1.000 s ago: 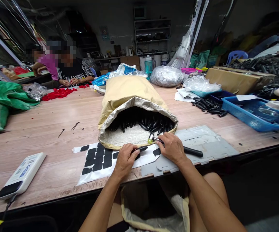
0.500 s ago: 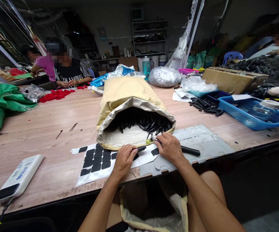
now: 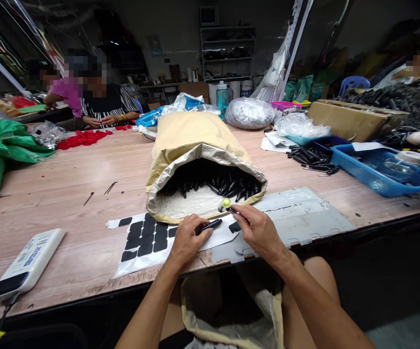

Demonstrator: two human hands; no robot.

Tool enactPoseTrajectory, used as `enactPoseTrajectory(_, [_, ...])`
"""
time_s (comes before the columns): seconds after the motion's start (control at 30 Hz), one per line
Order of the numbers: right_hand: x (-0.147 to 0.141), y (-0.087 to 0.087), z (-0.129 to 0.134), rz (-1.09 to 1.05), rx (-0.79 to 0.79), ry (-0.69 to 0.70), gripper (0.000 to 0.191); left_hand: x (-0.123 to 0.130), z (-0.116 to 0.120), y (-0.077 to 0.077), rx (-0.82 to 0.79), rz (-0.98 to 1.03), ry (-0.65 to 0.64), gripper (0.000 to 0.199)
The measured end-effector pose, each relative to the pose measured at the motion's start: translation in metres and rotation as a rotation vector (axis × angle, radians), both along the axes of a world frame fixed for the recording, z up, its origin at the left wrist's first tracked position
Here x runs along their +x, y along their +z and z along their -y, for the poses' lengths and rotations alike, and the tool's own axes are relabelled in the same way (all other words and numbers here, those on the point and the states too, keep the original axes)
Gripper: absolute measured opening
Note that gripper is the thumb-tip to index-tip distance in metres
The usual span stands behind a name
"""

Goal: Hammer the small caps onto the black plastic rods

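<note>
Left hand [image 3: 190,240] closes around one slim black piece [image 3: 213,225], dark and rod-like, its end poking out past the fingers above a white sheet [image 3: 220,238] bearing black patches. Right hand [image 3: 258,230] grips one hammer [image 3: 225,204], its metal head showing a yellow-green face, near that end. Just beyond, one tan sack [image 3: 198,131] lies with its mouth toward both hands, many black rods [image 3: 231,184] inside, too crowded to count. Another open sack [image 3: 278,315] is at the lap. Farther out: three thin dark pins [image 3: 88,198], one white device [image 3: 28,264], one blue tray [image 3: 377,179].
</note>
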State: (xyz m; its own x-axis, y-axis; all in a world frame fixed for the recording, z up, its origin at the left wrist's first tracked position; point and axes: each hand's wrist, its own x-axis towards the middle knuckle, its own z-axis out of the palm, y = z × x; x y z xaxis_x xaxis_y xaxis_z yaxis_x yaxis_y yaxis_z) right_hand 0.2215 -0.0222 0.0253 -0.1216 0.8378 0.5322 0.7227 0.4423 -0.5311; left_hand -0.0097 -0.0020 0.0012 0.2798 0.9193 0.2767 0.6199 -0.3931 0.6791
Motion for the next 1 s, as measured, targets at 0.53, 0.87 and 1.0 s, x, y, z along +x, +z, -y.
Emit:
enactPoseTrajectory(0.53, [0.005, -0.006, 0.0, 0.027, -0.007, -0.107, 0.035, 0.0, -0.001, -0.001, 0.009, -0.007, -0.015, 0.016])
enactPoseTrajectory(0.87, [0.02, -0.018, -0.024, 0.06, -0.083, -0.202, 0.031, 0.001, -0.001, 0.001, -0.017, -0.027, -0.022, 0.025])
enactPoseTrajectory(1.0, [0.017, -0.019, -0.028, 0.13, -0.084, -0.236, 0.03, 0.001, -0.002, 0.0, -0.008, -0.032, -0.021, 0.026])
